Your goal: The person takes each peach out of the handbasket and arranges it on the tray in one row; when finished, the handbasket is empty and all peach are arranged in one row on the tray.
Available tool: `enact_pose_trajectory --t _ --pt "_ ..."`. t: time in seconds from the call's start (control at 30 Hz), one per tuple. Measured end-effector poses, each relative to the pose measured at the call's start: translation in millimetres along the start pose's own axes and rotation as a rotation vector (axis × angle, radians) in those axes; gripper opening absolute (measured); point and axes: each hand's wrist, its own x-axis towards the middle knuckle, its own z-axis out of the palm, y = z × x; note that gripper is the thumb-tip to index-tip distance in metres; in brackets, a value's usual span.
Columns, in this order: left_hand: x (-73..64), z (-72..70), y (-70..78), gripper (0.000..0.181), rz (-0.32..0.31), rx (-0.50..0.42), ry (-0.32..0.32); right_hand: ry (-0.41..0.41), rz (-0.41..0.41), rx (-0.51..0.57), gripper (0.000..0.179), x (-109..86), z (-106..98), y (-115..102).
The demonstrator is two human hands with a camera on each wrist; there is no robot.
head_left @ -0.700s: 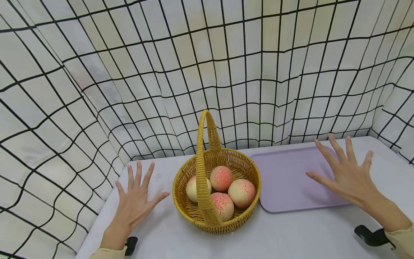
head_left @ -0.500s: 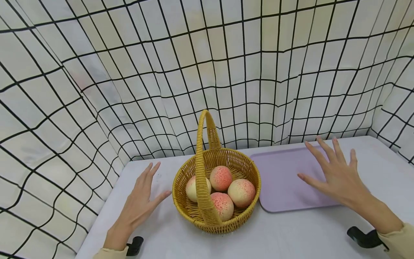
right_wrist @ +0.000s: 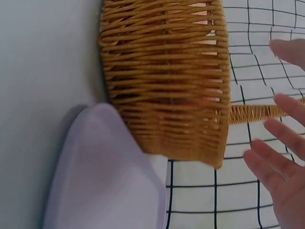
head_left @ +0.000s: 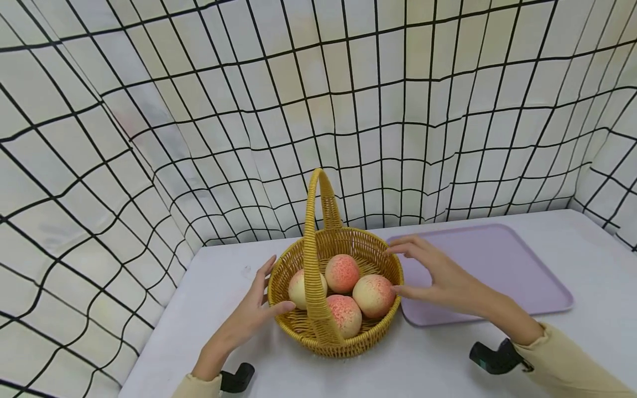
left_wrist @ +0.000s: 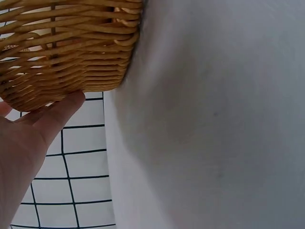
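Note:
A yellow wicker basket (head_left: 348, 349) with a tall arched handle (head_left: 312, 243) stands on the white table. Inside it lie several peaches (head_left: 374, 296), cream with red speckles. My left hand (head_left: 249, 318) holds the basket's left side, its thumb across the rim and its fingers along the outer wall; the left wrist view shows those fingers (left_wrist: 59, 114) against the weave. Over the right rim hovers my right hand (head_left: 443, 276), thumb and fingers spread near the right-hand peach. From the right wrist view, that hand (right_wrist: 286, 171) appears apart from the wicker wall, holding nothing.
A flat lilac tray (head_left: 527, 287) lies right of the basket, partly under my right forearm. Black netting (head_left: 378, 127) over white cloth rises behind the table (head_left: 398, 370) and at both sides. Each wrist bears a black camera mount (head_left: 238, 378).
Both hands have come inward to the basket. My left hand has moved right onto its rim; my right hand has swept left from over the tray, fingers bending. Basket and peaches stay put.

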Motion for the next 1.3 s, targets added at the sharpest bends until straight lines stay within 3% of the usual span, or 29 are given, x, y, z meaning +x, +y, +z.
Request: enact_pose_trajectory --t 0.23,0.4,0.6,0.8,1.0,1.3 --pt "2.2 6.4 -5.7 0.119 -0.048 -0.099 -0.061 -0.247 -0.020 0.126 0.051 25.8 14 -2" --pt "4.2 7.4 -6.8 0.123 -0.046 -0.099 -0.071 -0.351 -0.042 0.193 0.050 35.9 21 3" --pt "5.1 6.6 -6.8 0.125 -0.022 -0.099 -0.084 -0.432 -0.061 0.133 0.043 47.3 23 5" --pt "3.7 5.4 -8.8 0.124 -0.017 -0.106 -0.081 -0.546 -0.024 0.057 0.041 58.8 23 0" --pt "3.7 6.5 -8.5 0.123 -0.020 -0.121 -0.083 -0.571 -0.009 0.006 0.041 61.9 26 -2" --pt "2.4 5.7 -8.9 0.122 -0.022 -0.121 -0.080 -0.481 -0.029 0.054 0.042 58.0 30 -1"
